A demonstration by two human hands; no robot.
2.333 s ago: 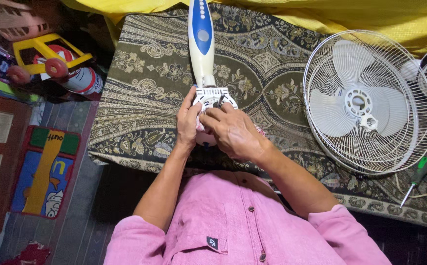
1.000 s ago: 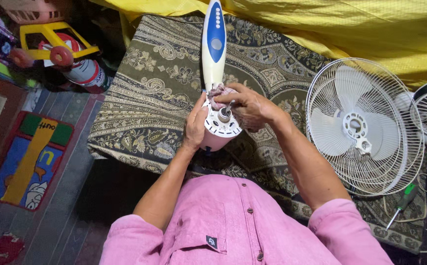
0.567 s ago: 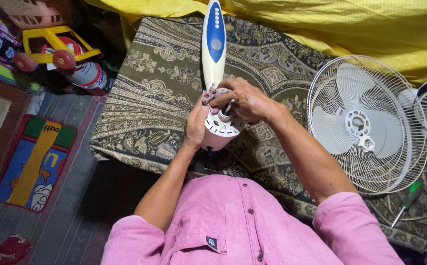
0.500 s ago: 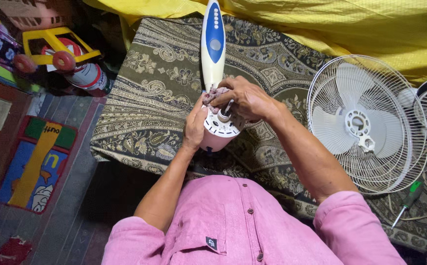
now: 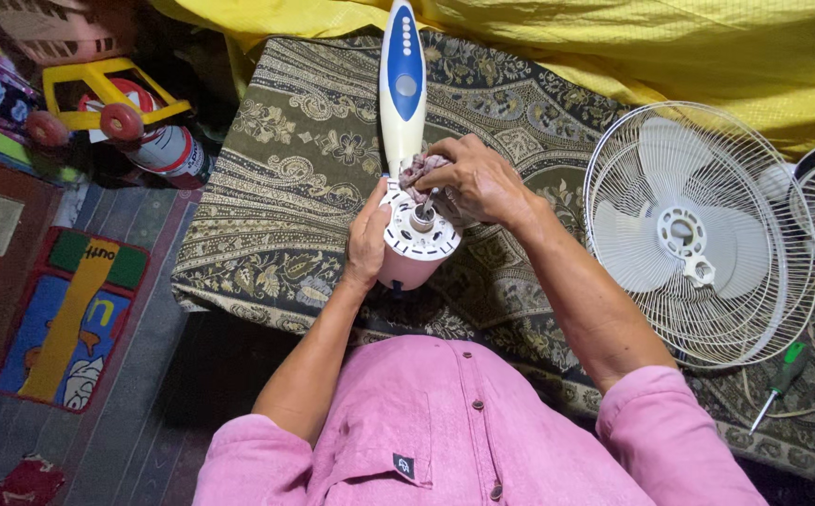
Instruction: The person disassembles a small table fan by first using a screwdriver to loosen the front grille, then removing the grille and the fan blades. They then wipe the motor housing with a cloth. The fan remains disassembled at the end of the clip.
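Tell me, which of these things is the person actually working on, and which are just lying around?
In use:
left hand steadying the fan motor housing
right hand pressing a pinkish rag on it
fan stand

Lying about:
fan grille with blades
green screwdriver
yellow toy
spray can

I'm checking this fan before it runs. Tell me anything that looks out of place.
The white round motor housing has no blades or grille; its bare shaft points up. The white wire grille with blades lies flat on the patterned cloth, with a green-handled screwdriver nearby.
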